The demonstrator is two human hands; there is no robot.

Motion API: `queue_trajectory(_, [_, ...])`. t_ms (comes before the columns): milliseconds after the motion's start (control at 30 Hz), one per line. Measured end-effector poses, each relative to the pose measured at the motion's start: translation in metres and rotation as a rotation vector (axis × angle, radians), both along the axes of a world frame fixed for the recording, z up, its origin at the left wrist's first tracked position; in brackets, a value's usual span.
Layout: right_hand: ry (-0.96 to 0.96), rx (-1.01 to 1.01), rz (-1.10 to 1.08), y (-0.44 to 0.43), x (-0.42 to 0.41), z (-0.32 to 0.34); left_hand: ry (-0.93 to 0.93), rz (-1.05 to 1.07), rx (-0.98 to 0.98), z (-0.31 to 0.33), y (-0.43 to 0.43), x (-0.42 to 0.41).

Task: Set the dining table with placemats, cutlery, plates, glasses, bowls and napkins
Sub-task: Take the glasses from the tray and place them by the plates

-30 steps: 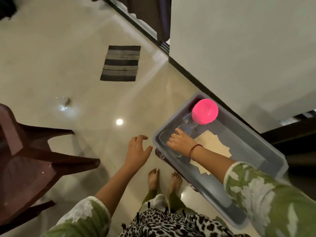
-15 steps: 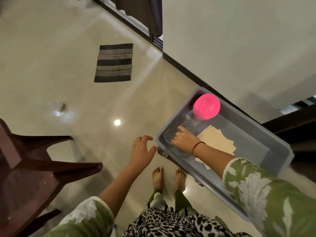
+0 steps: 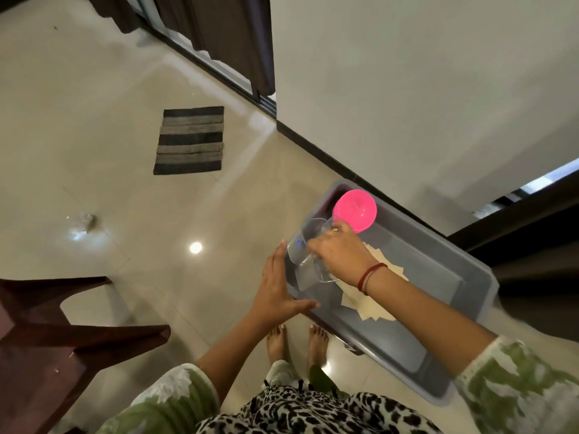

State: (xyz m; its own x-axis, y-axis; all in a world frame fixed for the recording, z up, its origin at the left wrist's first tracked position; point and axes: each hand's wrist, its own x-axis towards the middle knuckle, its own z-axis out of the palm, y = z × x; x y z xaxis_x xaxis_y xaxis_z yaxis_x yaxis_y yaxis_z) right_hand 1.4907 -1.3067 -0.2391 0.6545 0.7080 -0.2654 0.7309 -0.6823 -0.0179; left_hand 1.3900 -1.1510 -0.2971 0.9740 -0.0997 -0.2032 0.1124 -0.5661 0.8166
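A grey plastic tub [image 3: 438, 264] stands at the right. In it lie a pink bowl [image 3: 354, 210] at the far end and several beige napkins [image 3: 369, 303] on the bottom. My right hand [image 3: 340, 253] grips a clear glass [image 3: 302, 252] and holds it tilted above the tub's near-left corner; a second clear glass [image 3: 326, 228] shows just behind it by the bowl. My left hand [image 3: 277, 288], fingers straight, sits flat beside the lifted glass at the tub's left rim.
A dark wooden chair [image 3: 47, 333] stands at the lower left. A striped grey and black mat [image 3: 189, 140] lies on the glossy tiled floor. A white wall and dark curtain rise behind the tub. My bare feet stand below the tub's edge.
My right hand has lifted a clear glass up out of the tub's corner. My left hand has moved right, from hovering over the floor to the tub's rim beside the glass.
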Motion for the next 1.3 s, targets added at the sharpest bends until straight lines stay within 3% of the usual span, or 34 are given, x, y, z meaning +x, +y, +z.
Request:
queue_trajectory(133, [0.067, 0.136, -0.173, -0.001, 0.002, 0.032, -0.158, -0.016, -0.049, 0.023, -0.013, 0.007])
queue_trajectory(300, [0.205, 0.241, -0.29, -0.006, 0.0, 0.069, -0.18, -0.099, -0.015, 0.039, 0.0, 0.026])
queue_trajectory(467, [0.279, 0.246, -0.156, -0.001, -0.001, 0.105, -0.151, -0.255, -0.034, 0.062, 0.006, 0.04])
queue_trajectory(667, [0.373, 0.229, -0.003, 0.006, 0.002, 0.145, -0.078, -0.178, -0.25, 0.094, 0.024, 0.036])
queue_trajectory(833, [0.508, 0.257, 0.284, 0.039, -0.012, 0.177, 0.014, -0.203, -0.427, 0.129, 0.057, 0.018])
queue_trajectory(967, [0.461, 0.236, 0.579, 0.098, -0.023, 0.194, -0.03, 0.061, -0.487, 0.141, 0.093, -0.029])
queue_trajectory(1133, [0.358, 0.173, 0.891, 0.192, -0.066, 0.201, -0.092, 0.453, -0.394, 0.162, 0.147, -0.112])
queue_trajectory(1300, [0.345, 0.258, 1.207, 0.28, -0.134, 0.217, -0.241, 0.831, -0.358, 0.179, 0.192, -0.211])
